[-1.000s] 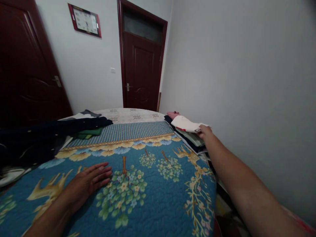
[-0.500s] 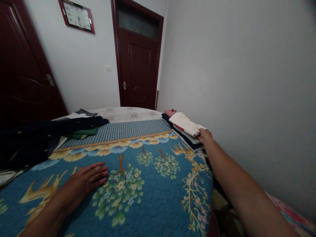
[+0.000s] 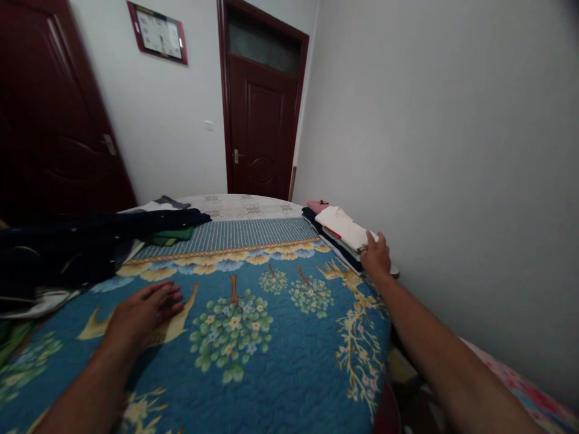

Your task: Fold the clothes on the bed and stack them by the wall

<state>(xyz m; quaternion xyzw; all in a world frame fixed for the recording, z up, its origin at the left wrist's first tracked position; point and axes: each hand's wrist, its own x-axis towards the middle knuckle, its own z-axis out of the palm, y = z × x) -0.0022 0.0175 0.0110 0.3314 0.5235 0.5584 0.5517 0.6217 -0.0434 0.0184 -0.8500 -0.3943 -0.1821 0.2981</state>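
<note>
My left hand [image 3: 143, 311] lies flat, fingers stretched out, on a blue flowered quilt [image 3: 253, 337] that covers the bed. My right hand [image 3: 376, 256] reaches to the bed's right edge and rests against the near end of a stack of folded clothes [image 3: 344, 236]. A white folded garment [image 3: 342, 225] lies on top of that stack, with green and dark layers under it. The right fingers touch the stack's end; I cannot make out whether they grip it.
A heap of dark and green clothes [image 3: 90, 241] lies at the left of the bed. A grey wall [image 3: 452, 150] runs close along the right side. A dark red door [image 3: 262, 120] stands beyond the bed, another at the left, and a clock [image 3: 158, 33] hangs between them.
My right hand has set the white garment down on the stack and slid back to the stack's near end. My left hand has shifted a little to the left on the quilt.
</note>
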